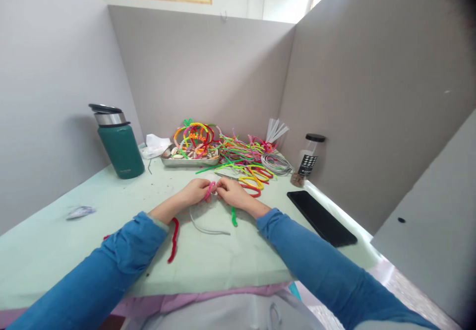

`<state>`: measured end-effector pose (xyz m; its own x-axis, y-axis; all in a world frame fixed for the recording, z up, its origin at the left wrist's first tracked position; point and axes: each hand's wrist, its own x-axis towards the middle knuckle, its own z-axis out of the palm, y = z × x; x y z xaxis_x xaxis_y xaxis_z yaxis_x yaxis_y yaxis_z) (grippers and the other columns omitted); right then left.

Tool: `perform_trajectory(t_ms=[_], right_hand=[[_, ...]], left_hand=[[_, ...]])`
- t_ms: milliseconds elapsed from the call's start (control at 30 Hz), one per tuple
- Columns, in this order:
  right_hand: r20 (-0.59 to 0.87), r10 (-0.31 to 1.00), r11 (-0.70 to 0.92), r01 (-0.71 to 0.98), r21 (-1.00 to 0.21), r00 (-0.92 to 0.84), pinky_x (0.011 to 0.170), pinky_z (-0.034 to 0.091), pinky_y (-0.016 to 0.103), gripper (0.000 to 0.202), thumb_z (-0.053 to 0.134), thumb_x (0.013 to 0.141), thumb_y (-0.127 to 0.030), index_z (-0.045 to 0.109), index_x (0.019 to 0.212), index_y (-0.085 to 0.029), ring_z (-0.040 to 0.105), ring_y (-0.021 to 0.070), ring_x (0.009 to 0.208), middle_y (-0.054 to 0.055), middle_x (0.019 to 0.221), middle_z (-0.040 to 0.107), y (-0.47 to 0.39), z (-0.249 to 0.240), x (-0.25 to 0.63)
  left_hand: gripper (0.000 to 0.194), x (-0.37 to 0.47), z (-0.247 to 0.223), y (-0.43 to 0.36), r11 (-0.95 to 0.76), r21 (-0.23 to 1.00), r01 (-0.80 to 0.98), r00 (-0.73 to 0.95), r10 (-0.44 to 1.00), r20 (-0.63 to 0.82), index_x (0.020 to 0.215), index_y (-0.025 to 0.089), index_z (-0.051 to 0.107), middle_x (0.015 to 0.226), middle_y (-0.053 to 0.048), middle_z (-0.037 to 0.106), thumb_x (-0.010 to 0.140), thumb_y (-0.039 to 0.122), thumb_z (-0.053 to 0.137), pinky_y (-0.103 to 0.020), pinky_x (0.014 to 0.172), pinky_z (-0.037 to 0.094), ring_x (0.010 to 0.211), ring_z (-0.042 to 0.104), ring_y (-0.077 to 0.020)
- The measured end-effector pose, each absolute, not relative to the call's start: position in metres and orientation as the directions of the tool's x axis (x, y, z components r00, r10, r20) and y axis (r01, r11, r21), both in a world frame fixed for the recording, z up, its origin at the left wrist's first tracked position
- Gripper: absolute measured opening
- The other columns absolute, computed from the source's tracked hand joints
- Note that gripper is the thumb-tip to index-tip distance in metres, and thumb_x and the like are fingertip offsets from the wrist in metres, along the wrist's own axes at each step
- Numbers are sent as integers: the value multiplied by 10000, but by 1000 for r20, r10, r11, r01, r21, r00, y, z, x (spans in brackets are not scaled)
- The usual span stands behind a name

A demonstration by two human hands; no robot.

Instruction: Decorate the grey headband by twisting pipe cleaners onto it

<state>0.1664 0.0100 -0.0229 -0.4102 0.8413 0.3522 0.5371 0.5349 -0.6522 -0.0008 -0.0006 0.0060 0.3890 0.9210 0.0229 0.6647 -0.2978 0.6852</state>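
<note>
Both hands meet over the middle of the table. My left hand (196,192) is closed on a bent pink pipe cleaner (209,190). Fingers pinched, my right hand (231,192) works at the pink piece's right side; its fingertips hide what lies between them. A grey wire (208,231) curves on the table below the hands. Beside my left wrist lies a red pipe cleaner (173,240), and a short green pipe cleaner (234,217) pokes out under my right wrist. Just beyond my right hand are scissors (253,181) with yellow and red handles.
A metal tray (191,162) of small pieces holds looped pipe-cleaner shapes. Right of it sit a pile of coloured pipe cleaners (241,149) and a grey wire coil (277,164). A green bottle (121,149), a clear jar (308,160) and a black phone (322,218) stand or lie at the sides.
</note>
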Motion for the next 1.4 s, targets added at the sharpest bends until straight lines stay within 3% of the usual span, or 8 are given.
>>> perform_trajectory(t_ms=[367, 1400], right_hand=[[368, 814, 573, 521, -633, -448, 564, 348, 210, 124, 456, 797, -164, 570, 842, -182, 493, 101, 591, -17, 704, 610, 10, -24, 168], [395, 811, 582, 518, -627, -433, 587, 364, 218, 129, 476, 746, -142, 579, 821, -167, 537, 119, 660, 3, 735, 626, 9, -23, 167]], left_hand=[[549, -1, 4, -1, -299, 698, 651, 382, 923, 39, 637, 165, 504, 567, -11, 568, 732, 686, 358, -214, 401, 315, 398, 404, -82], [574, -2, 1, 4, -282, 688, 669, 370, 929, 21, 671, 156, 509, 588, -18, 587, 719, 713, 377, -209, 387, 308, 392, 409, -80]])
